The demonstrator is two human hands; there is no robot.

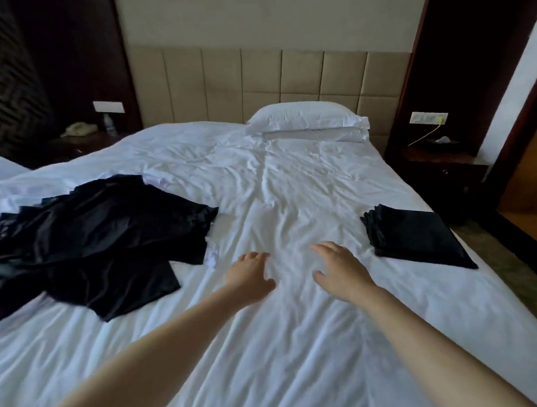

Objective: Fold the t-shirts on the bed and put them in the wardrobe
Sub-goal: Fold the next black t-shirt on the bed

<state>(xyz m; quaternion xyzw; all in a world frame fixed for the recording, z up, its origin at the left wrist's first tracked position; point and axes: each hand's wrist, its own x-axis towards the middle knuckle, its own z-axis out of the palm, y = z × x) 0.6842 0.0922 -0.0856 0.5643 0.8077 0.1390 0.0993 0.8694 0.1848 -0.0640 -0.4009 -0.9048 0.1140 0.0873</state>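
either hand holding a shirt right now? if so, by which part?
Nothing is held. The left hand and the right hand are both open over the bare white sheet, between the unfolded pile of black t-shirts and the folded stack.

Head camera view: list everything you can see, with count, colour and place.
bed: one, white sheets, centre
headboard: one, beige, behind bed
pillows: apparently two, white, stacked at headboard
unfolded t-shirts: loose pile, black, bed's left side
folded t-shirts: one stack, black, bed's right edge
telephone: one, pale, on left nightstand
water bottle: one, clear, beside telephone
tissue box: one, dark, on right nightstand
left hand: one, open, over mid-bed
right hand: one, open, beside it
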